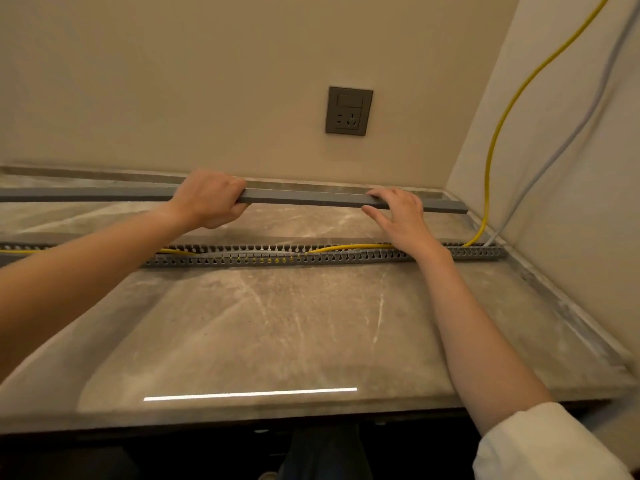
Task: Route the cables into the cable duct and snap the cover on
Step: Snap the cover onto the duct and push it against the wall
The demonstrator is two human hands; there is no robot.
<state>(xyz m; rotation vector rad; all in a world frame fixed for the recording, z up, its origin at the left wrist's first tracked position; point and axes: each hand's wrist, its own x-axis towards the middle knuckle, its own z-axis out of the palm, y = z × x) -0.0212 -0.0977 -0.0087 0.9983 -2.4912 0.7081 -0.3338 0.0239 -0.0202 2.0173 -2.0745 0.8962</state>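
A wide grey stone countertop with pale veining (277, 323) is filling most of the view, running back to a beige wall and a side wall on the right. Across its middle a long grey slotted plastic cable duct (346, 257) is lying open, its comb-like fingers pointing up. Behind it, closer to the back wall, a long flat grey plastic duct cover (304, 197) is stretching left to right, its right end reaching nearly to the corner. A thin yellow cable (498, 133) is hanging down the right wall and running along inside the duct, surfacing above the slots in places, and a pale grey cable (568, 140) is dropping beside it into the duct's right end. A dark grey wall socket with a switch (348, 111) is sitting on the back wall above. The left hand (207, 199) is wrapping around the cover, fingers curled over its top edge. The right hand (401, 216) is lying on the cover with fingers spread loosely, thumb pointing left.
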